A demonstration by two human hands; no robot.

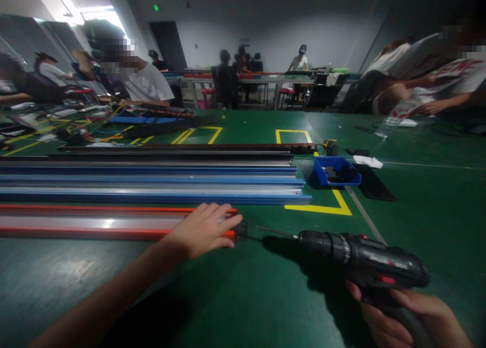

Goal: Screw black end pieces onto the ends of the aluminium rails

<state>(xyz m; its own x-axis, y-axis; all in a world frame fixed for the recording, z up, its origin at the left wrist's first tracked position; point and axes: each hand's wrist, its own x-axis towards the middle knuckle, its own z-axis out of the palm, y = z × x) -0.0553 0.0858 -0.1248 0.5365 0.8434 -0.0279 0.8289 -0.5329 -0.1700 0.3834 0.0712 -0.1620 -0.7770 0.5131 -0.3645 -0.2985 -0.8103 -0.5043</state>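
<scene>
Nearest, at near right, the right hand grips a drill, its bit pointing left; a skewed push could make it skid off the black end piece into the left hand, which lies palm down, fingers spread, clasping the orange-edged rail at near left

A workshop, by the look of it: drill at four o'clock, rails at nine, bin at three, tape-marked table at six, people towards twelve.
</scene>
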